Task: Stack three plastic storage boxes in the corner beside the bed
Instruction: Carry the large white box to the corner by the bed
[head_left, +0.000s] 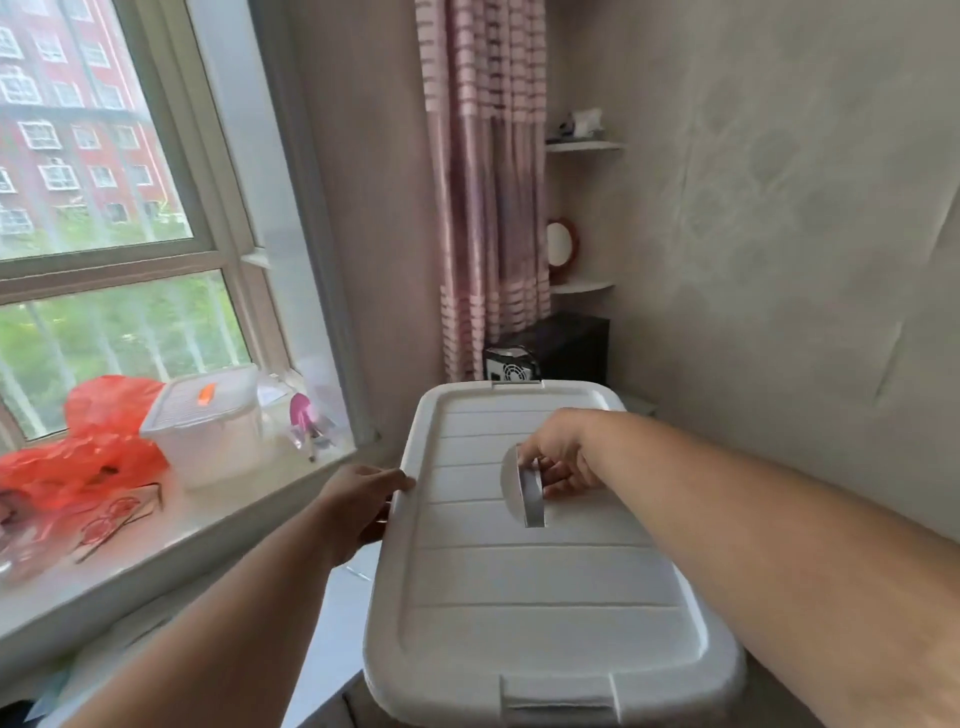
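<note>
The big white plastic storage box lid (545, 571) low in the frame looks matt and smooth, with shallow moulded ribs. The smaller translucent plastic box (205, 426) at left is frosted. The crinkly orange-red plastic bag (98, 447) beside it is glossy. The pink striped cloth curtain (483, 182) up top has a slight sheen, and the beige wall (779, 208) looks faintly textured.

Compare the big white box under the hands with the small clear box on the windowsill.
The big white box is opaque and far larger; the small clear box has see-through walls. The big box has a fold-up grey handle in its lid, held by the right hand, with the left hand on its edge; the small box sits untouched on the windowsill, an orange item on its lid. Both are lidded and rectangular.
</note>
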